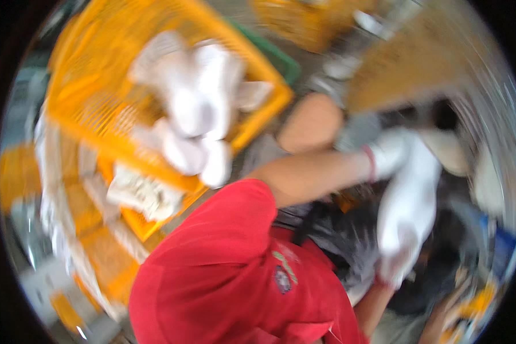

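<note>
Motion blurs the whole view. Both my hands wear white gloves with red cuffs and reach out to the right. My left hand (387, 153) closes on the upper end of a long white sock-shaped piece (410, 200). At its lower end, my right hand (394, 268) seems closed on it too, the fingers smeared into the white. Similar white pieces (203, 97) lie heaped over the near right rim of a yellow plastic basket (92, 74) at the upper left.
Below the basket, a second yellow crate (140, 225) carries a whitish crumpled piece (143, 192). A brown cardboard-like panel (413, 57) stands at the upper right. Bare skin, perhaps a knee (312, 123), shows beyond my left arm. Dark blurred things surround my hands.
</note>
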`<state>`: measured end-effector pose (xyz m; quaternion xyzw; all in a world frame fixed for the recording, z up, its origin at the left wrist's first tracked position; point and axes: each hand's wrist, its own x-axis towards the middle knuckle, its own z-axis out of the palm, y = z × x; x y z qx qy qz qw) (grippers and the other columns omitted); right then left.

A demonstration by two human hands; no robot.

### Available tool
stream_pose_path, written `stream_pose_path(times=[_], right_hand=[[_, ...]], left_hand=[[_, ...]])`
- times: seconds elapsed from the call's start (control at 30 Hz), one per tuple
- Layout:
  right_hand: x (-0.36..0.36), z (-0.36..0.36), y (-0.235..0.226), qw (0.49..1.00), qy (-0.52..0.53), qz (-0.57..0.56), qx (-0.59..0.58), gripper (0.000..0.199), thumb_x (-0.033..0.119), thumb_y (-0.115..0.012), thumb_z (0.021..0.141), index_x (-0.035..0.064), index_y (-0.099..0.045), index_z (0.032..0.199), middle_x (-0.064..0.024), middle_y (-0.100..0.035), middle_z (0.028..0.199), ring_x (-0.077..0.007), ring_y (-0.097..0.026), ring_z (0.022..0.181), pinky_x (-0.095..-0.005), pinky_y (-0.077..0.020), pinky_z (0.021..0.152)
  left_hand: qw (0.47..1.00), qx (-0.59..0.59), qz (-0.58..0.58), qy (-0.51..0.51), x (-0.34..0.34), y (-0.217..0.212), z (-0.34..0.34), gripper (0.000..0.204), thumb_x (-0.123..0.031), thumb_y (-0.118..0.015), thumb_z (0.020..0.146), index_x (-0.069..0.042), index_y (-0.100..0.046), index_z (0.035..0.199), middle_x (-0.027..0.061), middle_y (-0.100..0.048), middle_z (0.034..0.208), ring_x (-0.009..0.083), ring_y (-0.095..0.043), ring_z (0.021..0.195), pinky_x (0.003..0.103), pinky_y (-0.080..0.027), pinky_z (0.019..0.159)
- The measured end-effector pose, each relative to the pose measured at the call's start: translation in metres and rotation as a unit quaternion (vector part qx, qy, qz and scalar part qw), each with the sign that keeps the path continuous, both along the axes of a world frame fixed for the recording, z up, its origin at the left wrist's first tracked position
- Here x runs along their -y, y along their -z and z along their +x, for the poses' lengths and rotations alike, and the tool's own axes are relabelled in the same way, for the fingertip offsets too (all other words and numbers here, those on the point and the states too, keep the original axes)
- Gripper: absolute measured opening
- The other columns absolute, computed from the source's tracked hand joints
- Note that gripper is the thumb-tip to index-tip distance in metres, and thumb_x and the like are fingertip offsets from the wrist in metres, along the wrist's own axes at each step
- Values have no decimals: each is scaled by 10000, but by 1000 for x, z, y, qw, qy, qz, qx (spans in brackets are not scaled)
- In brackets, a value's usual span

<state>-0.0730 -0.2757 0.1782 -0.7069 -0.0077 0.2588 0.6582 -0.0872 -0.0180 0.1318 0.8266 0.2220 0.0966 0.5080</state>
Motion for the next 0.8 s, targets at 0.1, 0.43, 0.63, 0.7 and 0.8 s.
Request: stream_pose_path(times=[0.1,0.43,0.63,0.7,0.8], right_hand=[[55,3,8,980,-30,-184,72,512,224,-677,1029,-1,-582,1479,-156,-646,1429,-321,-611,1336,-473,-486,1151],[194,-33,12,826,-125,-508,209,513,222,-685,1051,-43,-607,1483,-188,-673,1420,-334,-626,1353,-434,-500,1118],[10,-104,-61,978,-190,-66,54,514,187,-693,1038,-83,-597,1465,-161,-660,1331,-273,-681,1092,-406,-573,972],[-13,-111,-71,939,-202,79,-268,512,213,-698,1028,-75,-607,1442,-174,-649,1326,-289,-680,1083,-400,-585,928],[-3,-112,-86,979,-111,-76,-150,442,172,-705,1004,-57,-629,1373,-161,-702,1220,-262,-687,1092,-375,-584,891]], left_hand=[[988,65,-107,89,-23,-53,-93,434,-390,-590,979,5,-768,997,276,-751,1060,426,-717,1022,489,-549,933],[769,-136,133,-610,-243,-52,-402,969,-457,-869,798,0,-421,1525,243,-580,1424,374,-669,1201,448,-543,1052],[833,330,-164,-413,-92,-107,-349,561,-369,-558,1047,-17,-521,1482,150,-629,1410,304,-628,1293,448,-508,1124],[868,274,-198,-364,-35,-83,-296,490,-311,-551,1067,-22,-557,1463,124,-623,1425,287,-611,1309,443,-491,1138],[835,206,-392,-328,25,-39,-203,408,-209,-660,1008,-15,-632,1365,104,-678,1292,245,-661,1176,405,-532,1039]])
